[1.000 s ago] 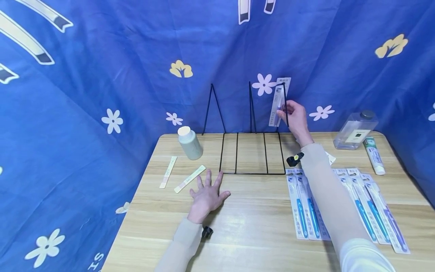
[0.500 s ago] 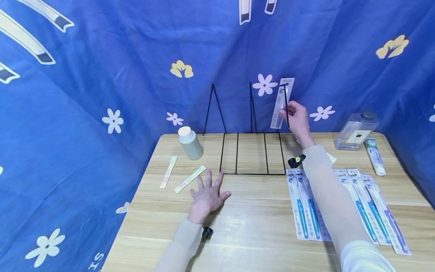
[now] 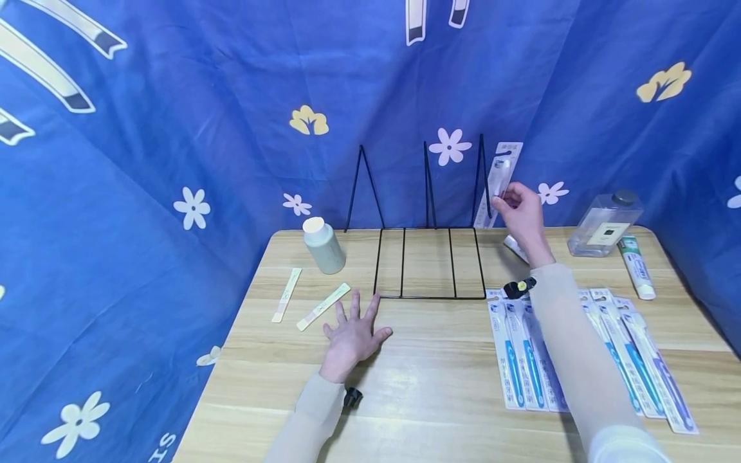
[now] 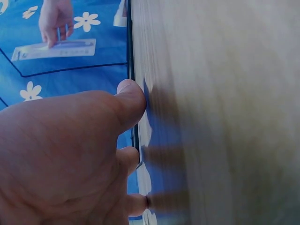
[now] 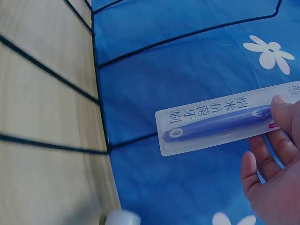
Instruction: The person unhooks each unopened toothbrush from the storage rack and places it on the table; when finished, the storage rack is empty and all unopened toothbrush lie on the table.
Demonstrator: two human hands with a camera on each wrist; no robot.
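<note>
My right hand (image 3: 523, 215) pinches a packaged toothbrush (image 3: 502, 166) between thumb and fingers, just right of the black wire rack's (image 3: 428, 298) right-hand upright. In the right wrist view the toothbrush's purple handle (image 5: 215, 124) shows through its clear pack, the handle end pointing toward the rack. The pack is raised against the blue cloth and leans to the right at its top. My left hand (image 3: 352, 335) lies on the table with fingers spread, its fingertips right at the rack's front left corner. The left wrist view shows its thumb (image 4: 131, 101) close over the wood.
Several packaged toothbrushes (image 3: 512, 360) lie at the right, partly under my forearm. Behind them are a clear bottle (image 3: 604, 225), a toothpaste tube (image 3: 637, 267) and a partly hidden white tube (image 3: 515, 249). A grey-green bottle (image 3: 325, 249) and two paper strips (image 3: 286, 296) are at the left.
My right hand has moved right and slightly down with the toothbrush, from behind the rack's right upright to beside it. A white tube now shows by the wrist. My left hand stays put.
</note>
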